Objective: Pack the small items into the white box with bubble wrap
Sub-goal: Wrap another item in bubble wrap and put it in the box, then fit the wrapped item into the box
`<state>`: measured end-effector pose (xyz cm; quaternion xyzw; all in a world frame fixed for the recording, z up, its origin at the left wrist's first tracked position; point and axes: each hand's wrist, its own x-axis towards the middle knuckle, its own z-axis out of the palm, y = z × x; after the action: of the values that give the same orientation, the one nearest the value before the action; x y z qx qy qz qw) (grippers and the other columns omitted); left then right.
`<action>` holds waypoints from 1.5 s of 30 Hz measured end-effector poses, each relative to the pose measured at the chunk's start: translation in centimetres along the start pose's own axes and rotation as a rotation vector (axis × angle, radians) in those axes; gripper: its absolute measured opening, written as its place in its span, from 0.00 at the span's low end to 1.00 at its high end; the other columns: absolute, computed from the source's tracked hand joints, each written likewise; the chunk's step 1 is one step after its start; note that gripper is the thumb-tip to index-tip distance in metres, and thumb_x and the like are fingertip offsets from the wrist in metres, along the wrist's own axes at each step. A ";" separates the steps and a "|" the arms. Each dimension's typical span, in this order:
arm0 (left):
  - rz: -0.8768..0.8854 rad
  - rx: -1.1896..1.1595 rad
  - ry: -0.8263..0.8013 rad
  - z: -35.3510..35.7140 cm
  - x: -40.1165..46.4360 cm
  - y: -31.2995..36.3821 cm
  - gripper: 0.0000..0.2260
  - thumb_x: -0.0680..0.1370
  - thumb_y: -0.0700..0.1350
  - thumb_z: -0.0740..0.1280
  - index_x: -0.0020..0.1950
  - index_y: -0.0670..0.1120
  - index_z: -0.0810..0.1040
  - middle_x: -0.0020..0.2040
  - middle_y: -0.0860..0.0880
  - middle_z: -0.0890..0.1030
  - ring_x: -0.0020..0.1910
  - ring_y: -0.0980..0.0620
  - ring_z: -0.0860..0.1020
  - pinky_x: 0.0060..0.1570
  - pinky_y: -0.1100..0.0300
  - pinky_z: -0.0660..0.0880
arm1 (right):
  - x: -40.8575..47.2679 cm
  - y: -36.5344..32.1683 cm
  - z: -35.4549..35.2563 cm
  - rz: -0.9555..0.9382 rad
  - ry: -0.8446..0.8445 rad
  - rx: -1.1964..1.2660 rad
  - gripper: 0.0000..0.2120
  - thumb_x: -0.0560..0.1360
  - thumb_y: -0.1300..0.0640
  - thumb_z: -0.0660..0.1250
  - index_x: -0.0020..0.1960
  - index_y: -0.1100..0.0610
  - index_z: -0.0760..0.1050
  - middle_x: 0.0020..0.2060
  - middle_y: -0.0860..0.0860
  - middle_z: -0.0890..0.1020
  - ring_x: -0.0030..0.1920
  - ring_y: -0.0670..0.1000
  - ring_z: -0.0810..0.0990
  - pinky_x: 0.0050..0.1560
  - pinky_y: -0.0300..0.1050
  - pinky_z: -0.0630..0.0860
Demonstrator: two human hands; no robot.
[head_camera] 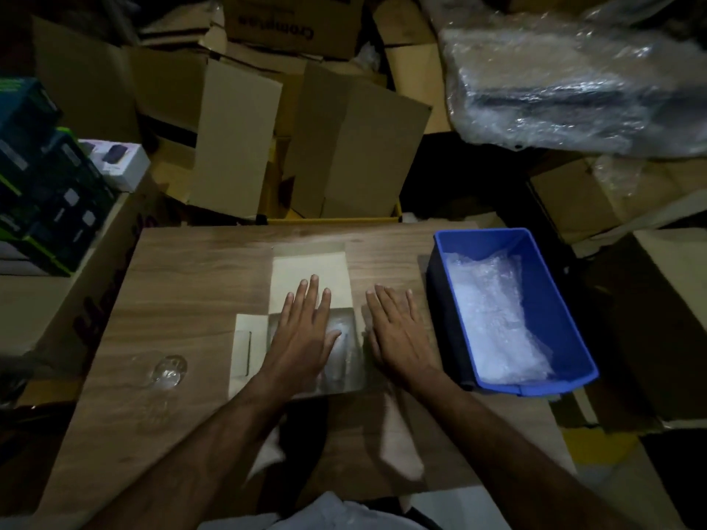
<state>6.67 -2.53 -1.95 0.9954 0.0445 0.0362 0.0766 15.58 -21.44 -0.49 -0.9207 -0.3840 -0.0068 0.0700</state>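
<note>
The white box lies open in the middle of the wooden table, its lid flap pointing away from me. Something clear, wrapped in bubble wrap, lies inside it. My left hand lies flat with straight fingers over the box's opening and on that wrap. My right hand lies flat with spread fingers on the table, just beside the box's right edge. A small clear glass item lies on the table to the left of the box.
A blue plastic bin holding bubble wrap stands at the table's right. Cardboard boxes crowd the floor behind the table. Dark product boxes are stacked at the left. A large plastic-wrapped bundle sits at the upper right.
</note>
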 end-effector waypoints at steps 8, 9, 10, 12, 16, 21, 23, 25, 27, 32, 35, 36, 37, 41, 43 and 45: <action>0.122 -0.117 0.006 -0.1 4.9 9.0 0.32 0.84 0.56 0.55 0.83 0.44 0.50 0.83 0.40 0.43 0.82 0.45 0.39 0.78 0.51 0.35 | -4.4 7.6 -3.2 0.203 0.219 0.098 0.28 0.83 0.50 0.58 0.80 0.57 0.61 0.79 0.58 0.62 0.80 0.56 0.57 0.81 0.59 0.46; 0.135 -0.118 -0.004 0.0 5.6 10.3 0.32 0.83 0.56 0.56 0.83 0.44 0.52 0.83 0.40 0.45 0.82 0.44 0.41 0.78 0.52 0.35 | -5.1 8.9 -3.3 0.225 0.246 0.107 0.28 0.82 0.50 0.60 0.79 0.58 0.62 0.78 0.59 0.64 0.79 0.57 0.58 0.80 0.60 0.47; 0.150 -0.112 -0.014 0.2 6.2 11.7 0.31 0.82 0.55 0.58 0.82 0.43 0.55 0.83 0.39 0.49 0.82 0.43 0.45 0.78 0.52 0.37 | -5.8 10.3 -3.2 0.246 0.269 0.114 0.27 0.81 0.51 0.60 0.78 0.58 0.64 0.77 0.59 0.66 0.79 0.58 0.59 0.80 0.60 0.50; 0.172 -0.126 -0.015 0.4 7.5 14.6 0.31 0.81 0.55 0.58 0.81 0.42 0.60 0.82 0.38 0.54 0.81 0.41 0.51 0.78 0.51 0.40 | -7.3 13.2 -2.7 0.298 0.287 0.130 0.27 0.81 0.50 0.59 0.78 0.58 0.65 0.77 0.60 0.66 0.78 0.60 0.61 0.78 0.59 0.55; 0.199 -0.213 -0.011 1.5 9.9 19.7 0.33 0.80 0.57 0.51 0.82 0.42 0.57 0.82 0.40 0.52 0.81 0.44 0.49 0.79 0.52 0.42 | -9.6 18.9 -1.1 0.348 0.167 0.174 0.30 0.79 0.46 0.59 0.77 0.58 0.66 0.77 0.62 0.65 0.77 0.63 0.65 0.74 0.60 0.65; 0.164 -0.179 -0.112 4.1 12.5 21.7 0.34 0.79 0.57 0.50 0.81 0.40 0.58 0.82 0.39 0.50 0.81 0.40 0.49 0.76 0.45 0.49 | -9.4 23.4 -0.1 0.309 -0.317 0.144 0.44 0.74 0.41 0.71 0.82 0.54 0.55 0.81 0.62 0.51 0.81 0.61 0.54 0.79 0.52 0.55; 0.155 -0.143 -0.168 4.8 13.2 21.7 0.33 0.79 0.55 0.54 0.79 0.37 0.61 0.81 0.36 0.52 0.80 0.35 0.53 0.75 0.38 0.56 | -8.6 24.4 0.8 0.265 -0.429 0.084 0.48 0.71 0.41 0.74 0.82 0.53 0.54 0.81 0.63 0.50 0.81 0.61 0.53 0.79 0.51 0.54; 0.154 -0.101 -0.201 5.2 13.6 21.9 0.33 0.79 0.53 0.57 0.79 0.36 0.60 0.81 0.35 0.50 0.80 0.34 0.51 0.76 0.37 0.57 | -7.9 25.0 1.7 0.229 -0.503 0.026 0.44 0.71 0.43 0.75 0.81 0.51 0.57 0.81 0.63 0.50 0.80 0.61 0.54 0.78 0.53 0.57; 0.150 -0.082 -0.194 5.4 13.8 22.2 0.32 0.80 0.52 0.56 0.80 0.37 0.57 0.82 0.36 0.46 0.81 0.36 0.48 0.77 0.40 0.53 | -7.4 25.3 2.2 0.199 -0.515 0.003 0.33 0.75 0.50 0.72 0.77 0.50 0.66 0.80 0.61 0.54 0.78 0.61 0.60 0.74 0.53 0.63; 0.120 -0.109 -0.179 5.6 13.9 22.5 0.31 0.82 0.49 0.58 0.82 0.40 0.52 0.82 0.40 0.40 0.81 0.40 0.40 0.78 0.45 0.44 | -6.8 25.1 2.3 0.209 -0.396 0.096 0.15 0.81 0.57 0.61 0.65 0.52 0.79 0.75 0.56 0.69 0.68 0.59 0.73 0.62 0.51 0.74; 0.119 -0.093 -0.198 5.5 13.8 22.5 0.31 0.82 0.50 0.55 0.83 0.41 0.50 0.82 0.40 0.37 0.81 0.41 0.37 0.77 0.49 0.40 | -6.8 25.6 1.4 0.214 -0.347 0.178 0.15 0.80 0.56 0.62 0.63 0.48 0.81 0.74 0.53 0.71 0.66 0.56 0.75 0.58 0.50 0.76; 0.116 -0.090 -0.200 5.4 13.8 22.5 0.31 0.82 0.50 0.55 0.83 0.42 0.49 0.82 0.40 0.37 0.81 0.41 0.37 0.77 0.49 0.39 | -7.0 25.8 1.1 0.214 -0.335 0.204 0.16 0.80 0.55 0.62 0.64 0.47 0.81 0.75 0.52 0.71 0.66 0.56 0.76 0.58 0.50 0.76; 0.109 -0.092 -0.209 5.3 13.8 22.6 0.31 0.82 0.49 0.56 0.83 0.42 0.48 0.81 0.40 0.36 0.81 0.41 0.36 0.76 0.50 0.38 | -7.2 26.0 0.7 0.220 -0.325 0.233 0.16 0.80 0.55 0.62 0.65 0.47 0.80 0.76 0.52 0.70 0.67 0.55 0.75 0.58 0.50 0.76; 0.093 -0.116 -0.239 5.1 13.8 22.7 0.33 0.82 0.47 0.59 0.83 0.44 0.46 0.81 0.42 0.35 0.80 0.43 0.34 0.78 0.49 0.38 | -8.3 26.4 -0.5 0.231 -0.252 0.303 0.19 0.82 0.52 0.61 0.72 0.46 0.75 0.78 0.52 0.67 0.73 0.55 0.70 0.63 0.53 0.75; 0.101 -0.125 -0.253 4.9 13.8 22.5 0.35 0.81 0.47 0.60 0.83 0.45 0.45 0.81 0.43 0.34 0.80 0.44 0.33 0.79 0.47 0.39 | -8.7 26.5 -0.7 0.238 -0.223 0.303 0.20 0.82 0.52 0.60 0.73 0.46 0.73 0.77 0.50 0.67 0.72 0.55 0.70 0.62 0.53 0.76; 0.109 -0.129 -0.269 4.7 13.9 22.3 0.35 0.81 0.49 0.61 0.83 0.47 0.45 0.81 0.44 0.33 0.80 0.45 0.32 0.77 0.49 0.37 | -9.0 26.6 -0.7 0.260 -0.184 0.321 0.20 0.81 0.51 0.61 0.72 0.46 0.74 0.77 0.49 0.69 0.71 0.54 0.72 0.60 0.53 0.77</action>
<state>22.67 -23.86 -2.21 0.9852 -0.0227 -0.0906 0.1434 28.16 -46.40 -3.65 -0.9363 -0.2628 0.1475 0.1805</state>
